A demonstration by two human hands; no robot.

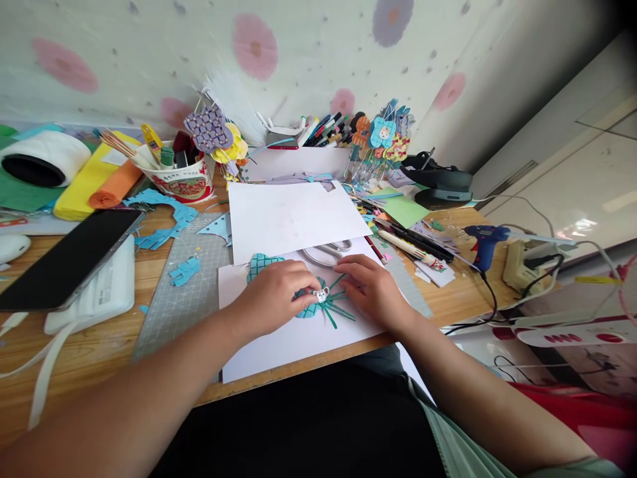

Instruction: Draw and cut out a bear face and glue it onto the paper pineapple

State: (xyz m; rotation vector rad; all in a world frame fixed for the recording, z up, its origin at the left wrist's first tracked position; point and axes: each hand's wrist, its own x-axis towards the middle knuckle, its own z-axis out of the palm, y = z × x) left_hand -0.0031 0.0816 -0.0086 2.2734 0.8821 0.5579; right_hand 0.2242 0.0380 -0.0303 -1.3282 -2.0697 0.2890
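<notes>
My left hand pinches a small white animal-face charm between thumb and forefinger. Beneath it, on the white paper, lies a teal paper shape with a dark grid pattern, partly covered by the hand. Thin green paper strips fan out to the right of the charm. My right hand rests by the tips of these strips with its fingers stretched out; whether they touch a strip I cannot tell. White-handled scissors lie just beyond both hands, partly under another white sheet.
Blue paper scraps lie on the grey cutting mat at left, near a phone. A tub of tools stands behind. Pens and a blue glue gun with its cable lie at right.
</notes>
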